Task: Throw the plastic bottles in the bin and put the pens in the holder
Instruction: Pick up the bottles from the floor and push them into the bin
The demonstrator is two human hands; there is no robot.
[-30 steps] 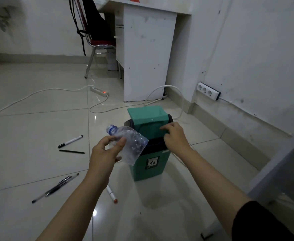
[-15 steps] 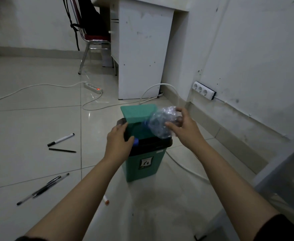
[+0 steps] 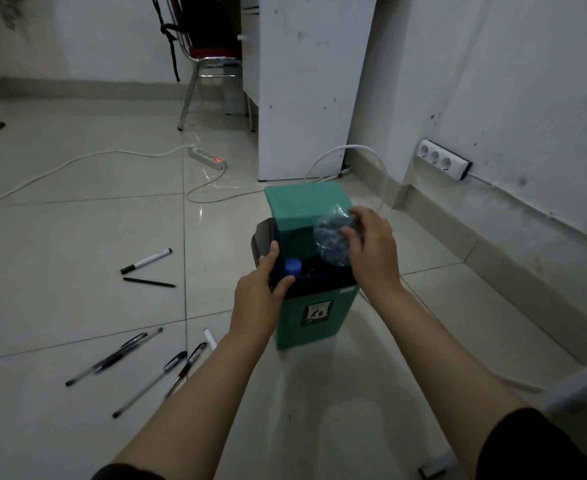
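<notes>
A small green bin (image 3: pixel 314 317) with a black rim stands on the floor, its green swing lid (image 3: pixel 302 206) tipped up. My right hand (image 3: pixel 371 251) grips the base of a crumpled clear plastic bottle (image 3: pixel 332 239), which lies across the bin's opening with its blue cap (image 3: pixel 292 266) toward me. My left hand (image 3: pixel 261 289) rests on the bin's near left rim, thumb beside the cap. Several pens lie on the tiles to the left: a white marker (image 3: pixel 146 261), a thin black pen (image 3: pixel 149 282), and more pens (image 3: pixel 139 365) nearer me. No holder is in view.
A white desk panel (image 3: pixel 302 88) and a chair (image 3: pixel 209 64) stand behind the bin. A power strip (image 3: pixel 207 158) with a lit switch and white cables (image 3: pixel 77 161) lie on the floor. A wall socket strip (image 3: pixel 444 164) is at the right wall.
The bottle passed from my left hand to my right and moved over the bin's opening. My left hand went to the bin's rim. The camera tilted down and closer.
</notes>
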